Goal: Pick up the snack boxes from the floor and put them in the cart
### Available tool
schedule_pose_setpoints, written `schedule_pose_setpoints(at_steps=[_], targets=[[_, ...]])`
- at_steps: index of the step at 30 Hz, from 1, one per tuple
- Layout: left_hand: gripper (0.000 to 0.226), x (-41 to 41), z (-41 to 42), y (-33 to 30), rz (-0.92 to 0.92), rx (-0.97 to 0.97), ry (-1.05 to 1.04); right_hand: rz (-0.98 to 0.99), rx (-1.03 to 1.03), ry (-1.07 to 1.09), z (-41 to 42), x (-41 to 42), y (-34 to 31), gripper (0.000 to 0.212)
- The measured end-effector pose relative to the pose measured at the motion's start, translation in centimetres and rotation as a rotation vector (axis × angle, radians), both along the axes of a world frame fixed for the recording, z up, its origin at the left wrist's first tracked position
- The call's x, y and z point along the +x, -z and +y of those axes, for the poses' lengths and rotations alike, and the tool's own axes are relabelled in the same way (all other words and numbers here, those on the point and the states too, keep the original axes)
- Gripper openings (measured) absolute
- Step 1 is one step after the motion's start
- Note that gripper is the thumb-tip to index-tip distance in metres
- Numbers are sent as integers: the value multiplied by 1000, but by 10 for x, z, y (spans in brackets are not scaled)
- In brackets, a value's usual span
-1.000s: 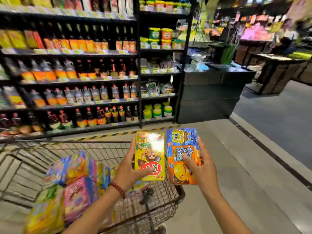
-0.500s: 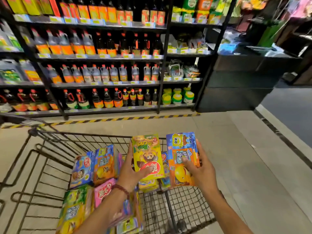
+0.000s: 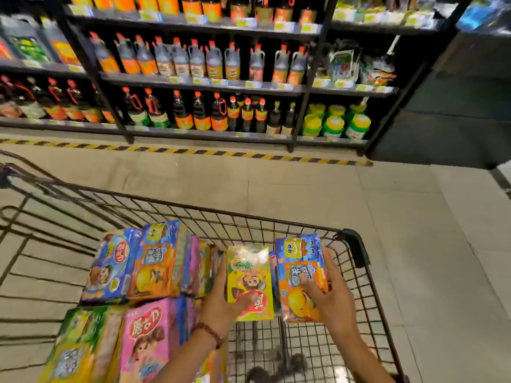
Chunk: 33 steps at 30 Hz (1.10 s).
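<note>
My left hand (image 3: 225,301) holds a yellow snack box (image 3: 249,275) upright inside the wire cart (image 3: 356,244), next to a row of standing boxes. My right hand (image 3: 330,295) grips a blue and orange snack box (image 3: 300,265) just to its right, also inside the cart's basket. Several more snack boxes fill the cart's left side: a blue one (image 3: 113,266), an orange and blue one (image 3: 157,261) and a pink one (image 3: 146,338). A red bead bracelet sits on my left wrist.
Black shelves (image 3: 193,81) stocked with bottles and green-lidded jars (image 3: 336,123) stand ahead, behind a yellow and black striped floor line (image 3: 193,152). Beige tiled floor (image 3: 442,272) spreads to the right of the cart. A dark counter (image 3: 456,106) stands at the right.
Both hands have lowered the two boxes into the cart's basket. My view has tilted further down toward the cart.
</note>
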<state>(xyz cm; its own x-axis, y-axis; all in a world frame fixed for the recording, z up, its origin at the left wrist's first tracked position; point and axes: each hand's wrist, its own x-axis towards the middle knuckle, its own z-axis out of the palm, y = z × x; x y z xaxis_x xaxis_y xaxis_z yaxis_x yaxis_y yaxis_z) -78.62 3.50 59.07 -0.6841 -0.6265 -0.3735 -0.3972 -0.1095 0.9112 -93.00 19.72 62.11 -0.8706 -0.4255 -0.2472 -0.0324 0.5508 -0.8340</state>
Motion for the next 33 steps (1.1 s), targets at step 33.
schedule_pose_setpoints(at_steps=[33], targets=[[93,-45,-24,48,-563,-513,278,334,541,-153,-35,-22,85,65]])
